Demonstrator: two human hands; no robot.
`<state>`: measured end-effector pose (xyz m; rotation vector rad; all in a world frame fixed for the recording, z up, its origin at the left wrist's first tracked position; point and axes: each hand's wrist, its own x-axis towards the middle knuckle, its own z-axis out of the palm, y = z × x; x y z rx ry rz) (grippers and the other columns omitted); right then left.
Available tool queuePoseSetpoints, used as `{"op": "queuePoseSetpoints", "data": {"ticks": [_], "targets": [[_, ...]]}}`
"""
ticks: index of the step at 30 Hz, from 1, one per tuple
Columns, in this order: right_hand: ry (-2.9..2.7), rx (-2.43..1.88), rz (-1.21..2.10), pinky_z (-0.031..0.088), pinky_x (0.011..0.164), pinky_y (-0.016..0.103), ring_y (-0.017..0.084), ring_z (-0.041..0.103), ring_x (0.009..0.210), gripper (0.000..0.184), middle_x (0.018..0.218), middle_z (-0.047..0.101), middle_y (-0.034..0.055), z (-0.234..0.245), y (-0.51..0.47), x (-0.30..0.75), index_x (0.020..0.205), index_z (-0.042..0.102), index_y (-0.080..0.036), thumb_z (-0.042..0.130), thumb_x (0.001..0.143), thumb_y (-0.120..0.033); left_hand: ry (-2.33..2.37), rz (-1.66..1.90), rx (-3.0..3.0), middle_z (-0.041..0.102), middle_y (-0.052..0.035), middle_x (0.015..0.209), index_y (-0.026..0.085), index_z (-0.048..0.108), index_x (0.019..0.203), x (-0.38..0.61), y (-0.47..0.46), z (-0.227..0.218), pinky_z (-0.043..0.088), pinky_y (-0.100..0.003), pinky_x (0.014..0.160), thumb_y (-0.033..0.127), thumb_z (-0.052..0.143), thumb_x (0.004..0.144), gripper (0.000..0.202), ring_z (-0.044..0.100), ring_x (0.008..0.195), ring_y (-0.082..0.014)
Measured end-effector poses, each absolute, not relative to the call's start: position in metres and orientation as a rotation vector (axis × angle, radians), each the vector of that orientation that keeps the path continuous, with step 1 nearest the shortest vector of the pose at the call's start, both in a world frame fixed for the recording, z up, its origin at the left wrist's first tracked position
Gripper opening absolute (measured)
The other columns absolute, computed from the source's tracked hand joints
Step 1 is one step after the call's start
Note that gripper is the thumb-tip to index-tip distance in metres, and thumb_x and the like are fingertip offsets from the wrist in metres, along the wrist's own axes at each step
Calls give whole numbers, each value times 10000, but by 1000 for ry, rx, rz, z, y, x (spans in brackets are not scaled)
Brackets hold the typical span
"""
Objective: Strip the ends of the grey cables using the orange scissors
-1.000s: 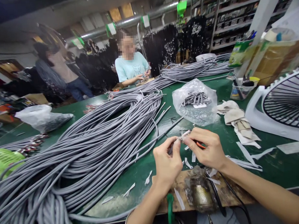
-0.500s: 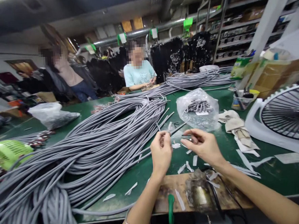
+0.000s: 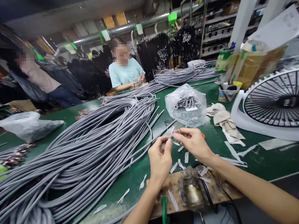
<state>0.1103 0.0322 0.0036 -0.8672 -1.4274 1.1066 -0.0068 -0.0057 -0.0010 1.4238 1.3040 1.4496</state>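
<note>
My left hand (image 3: 160,158) is closed in a pinch, apparently round the end of a grey cable (image 3: 150,130); its fingers hide most of that end. My right hand (image 3: 192,143) meets it, thumb and forefinger pinched at a small whitish tip (image 3: 172,129) that sticks up between the fingertips. A bit of orange (image 3: 203,135) shows behind my right hand; I cannot tell whether it is held. To the left lies a large coil of grey cables (image 3: 90,139). Below my hands, a wooden board (image 3: 169,183) carries a metal block (image 3: 192,192).
White strips (image 3: 181,164) litter the green table (image 3: 133,184). A clear bag (image 3: 186,106) of small dark parts lies ahead. Rightward are a cloth (image 3: 224,121), a fan (image 3: 278,104) and a tub of tools (image 3: 228,92). Across the table sits a person (image 3: 127,72). A green handle (image 3: 165,210) overhangs the board.
My right hand has come leftward to my left hand, and their fingertips now meet at the whitish tip. The view has swung slightly to the right.
</note>
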Motion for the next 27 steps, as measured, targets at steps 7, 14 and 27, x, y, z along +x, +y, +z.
{"op": "queuePoseSetpoints", "data": {"ticks": [7,14,27], "targets": [[-1486,-841,956,416,511,201,110,531,574,163,662,619,19,4,26,114,710,636,-135,589,739,-288,1392,1618,1354,503,32,577,132,642,845,0,-1,6,306,-168,446,323,630,726,225,402,478,-66],[-1550,-848,821,389,476,199,100,498,546,144,643,565,12,6,25,119,710,618,-139,571,762,-265,1194,1509,1131,361,62,390,114,542,524,2,11,16,166,-176,341,378,536,784,371,256,320,-28],[-1542,-997,1175,478,497,230,179,610,611,290,722,671,65,0,32,134,781,650,-181,669,646,-438,660,1030,771,443,30,410,85,588,612,-10,-4,15,142,-203,336,400,672,547,333,305,290,-33]]}}
